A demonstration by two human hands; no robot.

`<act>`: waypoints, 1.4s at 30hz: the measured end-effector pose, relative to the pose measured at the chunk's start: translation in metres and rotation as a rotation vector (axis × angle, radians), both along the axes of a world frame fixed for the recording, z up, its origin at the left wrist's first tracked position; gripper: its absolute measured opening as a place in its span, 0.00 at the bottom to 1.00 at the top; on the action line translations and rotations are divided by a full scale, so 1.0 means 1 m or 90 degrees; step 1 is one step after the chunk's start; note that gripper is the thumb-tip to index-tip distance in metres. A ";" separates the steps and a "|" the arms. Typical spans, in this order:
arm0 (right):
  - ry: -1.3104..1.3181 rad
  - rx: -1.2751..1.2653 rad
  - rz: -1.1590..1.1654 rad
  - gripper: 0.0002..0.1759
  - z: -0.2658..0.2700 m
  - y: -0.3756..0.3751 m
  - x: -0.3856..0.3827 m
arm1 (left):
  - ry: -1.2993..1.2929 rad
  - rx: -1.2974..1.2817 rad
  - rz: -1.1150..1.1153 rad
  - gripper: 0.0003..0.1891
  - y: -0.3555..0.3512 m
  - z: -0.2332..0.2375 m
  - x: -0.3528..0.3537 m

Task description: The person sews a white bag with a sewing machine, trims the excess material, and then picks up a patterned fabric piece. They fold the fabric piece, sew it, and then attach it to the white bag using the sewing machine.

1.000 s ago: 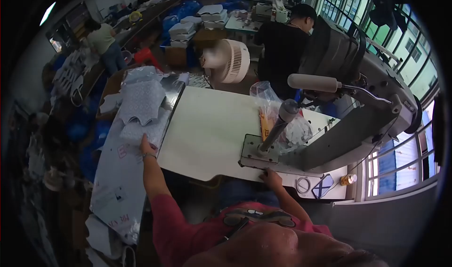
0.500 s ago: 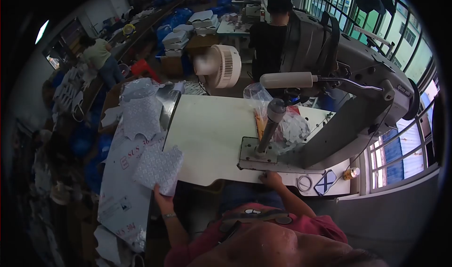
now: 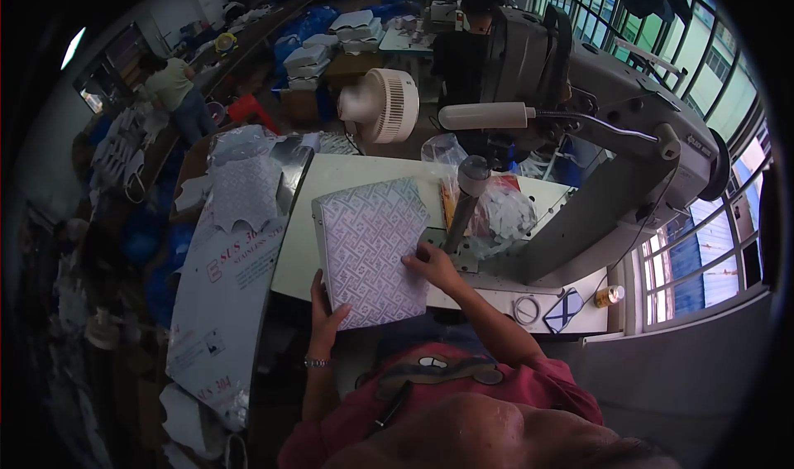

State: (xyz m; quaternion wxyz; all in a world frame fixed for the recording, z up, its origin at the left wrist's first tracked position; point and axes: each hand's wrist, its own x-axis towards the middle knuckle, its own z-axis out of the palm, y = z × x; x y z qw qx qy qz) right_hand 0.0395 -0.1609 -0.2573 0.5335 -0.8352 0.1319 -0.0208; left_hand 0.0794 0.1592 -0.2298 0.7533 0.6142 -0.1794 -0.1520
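A pale fabric panel (image 3: 372, 250) with a grey lattice pattern is held over the white sewing table (image 3: 298, 254). My left hand (image 3: 327, 313) grips its lower left edge, the thumb on top and the fingers at the side and beneath. At the right edge, my right hand (image 3: 434, 269) pinches the panel between thumb and fingers. Just beyond that hand rises the metal post (image 3: 466, 208) of a post-bed sewing machine (image 3: 591, 212). More patterned pieces (image 3: 246, 192) lie on a metal-topped side board (image 3: 217, 303) to the left.
A clear plastic bag of white pieces (image 3: 504, 217) sits behind the post. A small fan (image 3: 390, 107) stands beyond the table. On the right are a phone (image 3: 564, 310), a ring (image 3: 526, 308) and a small jar (image 3: 609, 295). Two other people are farther back.
My left hand has brought the patterned panel from the side board rightward over the white table. My right hand has risen from the table's front edge to the panel's right edge.
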 end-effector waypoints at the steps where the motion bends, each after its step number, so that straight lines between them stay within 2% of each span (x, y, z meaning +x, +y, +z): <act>1: 0.013 0.008 -0.003 0.22 0.007 -0.003 -0.005 | 0.013 0.008 -0.003 0.56 -0.002 0.000 0.002; 3: -0.084 0.246 0.028 0.19 0.030 -0.009 -0.017 | -0.065 0.043 -0.026 0.58 -0.005 -0.006 0.001; 5: -0.108 0.312 0.077 0.17 0.042 -0.014 -0.026 | 0.026 -0.077 -0.062 0.63 0.002 -0.015 0.012; 7: -0.087 0.312 0.092 0.17 0.059 -0.010 -0.034 | -0.036 -0.152 -0.026 0.66 -0.011 0.027 0.024; 10: -0.064 0.319 0.102 0.18 0.065 -0.013 -0.037 | -0.127 -0.120 0.036 0.68 -0.012 0.073 0.048; 12: -0.087 0.341 0.114 0.18 0.065 -0.008 -0.041 | -0.236 -0.142 0.064 0.63 -0.009 0.098 0.060; 13: -0.111 0.363 0.113 0.18 0.064 -0.007 -0.043 | -0.239 -0.143 0.068 0.63 -0.003 0.105 0.065; 15: -0.090 0.349 0.124 0.18 0.055 -0.012 -0.044 | -0.447 0.100 -0.025 0.53 0.010 0.119 0.073; 16: -0.068 0.333 0.132 0.18 0.052 -0.011 -0.048 | -0.445 0.097 -0.028 0.53 0.008 0.126 0.067; 18: -0.070 0.323 0.102 0.16 0.055 -0.009 -0.050 | -0.446 0.096 -0.035 0.42 0.001 0.141 0.053; 20: -0.073 0.313 0.075 0.15 0.053 -0.009 -0.053 | -0.449 0.102 -0.034 0.41 -0.004 0.144 0.047; 22: -0.094 0.295 0.095 0.09 0.039 -0.018 -0.055 | -0.465 0.104 -0.028 0.39 -0.006 0.136 0.041; 23: -0.104 0.289 0.095 0.09 0.032 -0.027 -0.054 | -0.423 0.099 -0.010 0.38 -0.007 0.128 0.044; 24: -0.045 0.400 0.106 0.08 0.022 -0.036 -0.058 | -0.384 0.092 0.007 0.36 -0.007 0.122 0.044; 26: 0.020 0.681 0.060 0.18 0.022 -0.037 -0.063 | -0.368 0.060 0.011 0.34 -0.005 0.121 0.045; 27: 0.005 0.677 0.058 0.18 0.024 -0.036 -0.058 | -0.339 0.033 0.016 0.32 -0.005 0.122 0.046; 29: 0.201 0.857 -0.016 0.25 0.019 -0.034 -0.052 | -0.373 0.029 -0.032 0.30 -0.006 0.136 0.040; 30: 0.154 1.046 0.145 0.31 -0.006 -0.034 -0.050 | -0.399 0.030 -0.071 0.28 -0.006 0.144 0.035; 31: 0.209 1.036 0.028 0.33 0.012 -0.022 -0.050 | -0.406 0.026 -0.079 0.28 -0.007 0.154 0.033; 32: 0.263 1.022 -0.090 0.34 0.029 -0.006 -0.050 | -0.473 0.046 -0.148 0.28 -0.008 0.164 0.030; 33: 0.299 1.035 0.021 0.34 0.046 0.004 -0.051 | -0.539 0.067 -0.215 0.28 -0.009 0.174 0.027; 34: 0.292 1.035 0.018 0.34 0.039 0.004 -0.049 | -0.602 0.089 -0.282 0.29 -0.008 0.180 0.022; 35: 0.321 1.077 0.027 0.32 0.026 0.001 -0.044 | -0.575 0.104 -0.304 0.29 -0.003 0.183 0.016; 37: 0.345 1.115 0.068 0.26 0.041 0.001 -0.045 | -0.619 0.076 -0.334 0.29 0.004 0.190 0.018; 39: 0.341 1.109 0.078 0.25 0.059 0.006 -0.046 | -0.664 0.050 -0.361 0.28 0.010 0.191 0.022; 42: 0.322 1.091 0.085 0.24 0.063 0.010 -0.039 | -0.622 -0.003 -0.359 0.27 0.021 0.164 0.029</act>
